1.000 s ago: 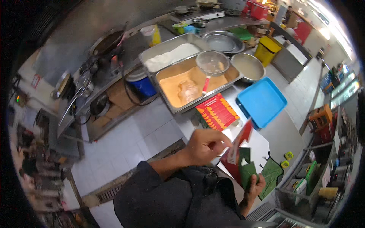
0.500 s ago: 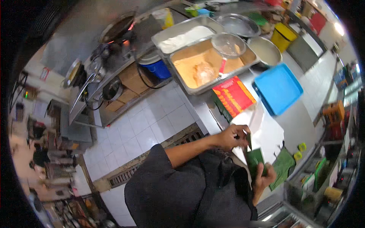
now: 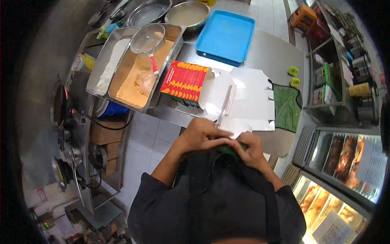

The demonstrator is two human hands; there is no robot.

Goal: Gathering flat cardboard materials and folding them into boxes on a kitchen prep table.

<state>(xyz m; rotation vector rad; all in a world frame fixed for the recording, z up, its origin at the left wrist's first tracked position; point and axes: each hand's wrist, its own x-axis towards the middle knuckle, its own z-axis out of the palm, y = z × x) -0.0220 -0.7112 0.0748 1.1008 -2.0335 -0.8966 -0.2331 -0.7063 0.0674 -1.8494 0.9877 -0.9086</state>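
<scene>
Close to my body, at the near edge of the metal table, both my hands grip a partly folded cardboard box [image 3: 236, 125], white inside and dark green on its outer side. The fingers of my left hand [image 3: 199, 136] pinch its edge from the left. From the right, my right hand [image 3: 251, 151] presses with thumb and fingers, and the two thumbs almost meet. My hands cover much of the box. Just beyond lie flat white cardboard sheets [image 3: 250, 95], with a red box with orange patterns [image 3: 183, 81] to their left.
A metal tray of orange breading [image 3: 124, 83] and a tray of white flour [image 3: 109, 69] stand far left, under a red-handled sieve [image 3: 148, 38]. Beyond are a blue tray [image 3: 226, 34] and a steel bowl [image 3: 187, 14]. A green cloth [image 3: 287, 106] lies right; a lit food display [image 3: 345, 156] is beside it.
My view has turned, so the table now lies straight ahead. My hands have come together on the box, which was tilted with its green side showing before.
</scene>
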